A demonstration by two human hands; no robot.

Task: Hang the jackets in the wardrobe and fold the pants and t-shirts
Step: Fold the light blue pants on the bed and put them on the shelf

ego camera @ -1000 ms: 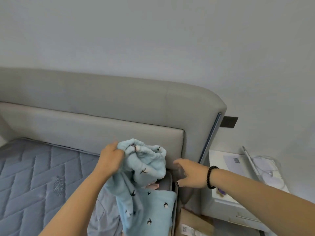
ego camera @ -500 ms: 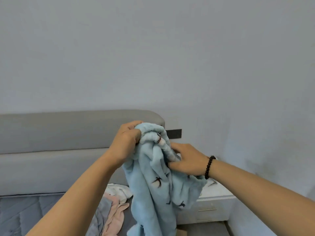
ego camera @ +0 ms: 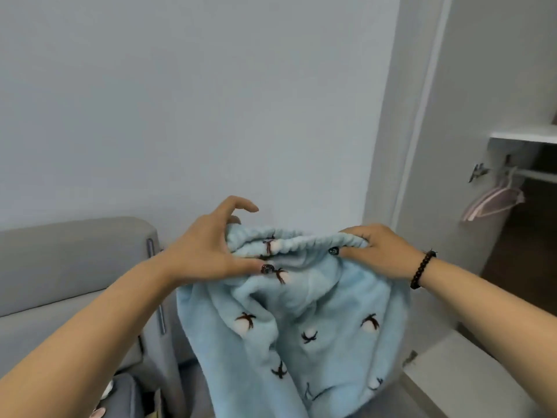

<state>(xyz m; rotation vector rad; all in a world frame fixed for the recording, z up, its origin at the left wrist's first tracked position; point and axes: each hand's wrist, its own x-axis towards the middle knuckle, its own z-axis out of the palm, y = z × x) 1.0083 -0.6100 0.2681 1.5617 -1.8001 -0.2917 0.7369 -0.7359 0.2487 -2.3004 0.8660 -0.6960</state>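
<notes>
Both hands, left and right, pinch the blue fleece jacket's collar (buttons showing), spreading it; next, I judge, it needs a pink hanger.

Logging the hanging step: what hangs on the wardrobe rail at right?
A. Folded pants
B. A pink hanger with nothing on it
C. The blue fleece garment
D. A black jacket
B: a bare pink hanger hangs from the rail; both hands hold the blue fleece garment.
</notes>
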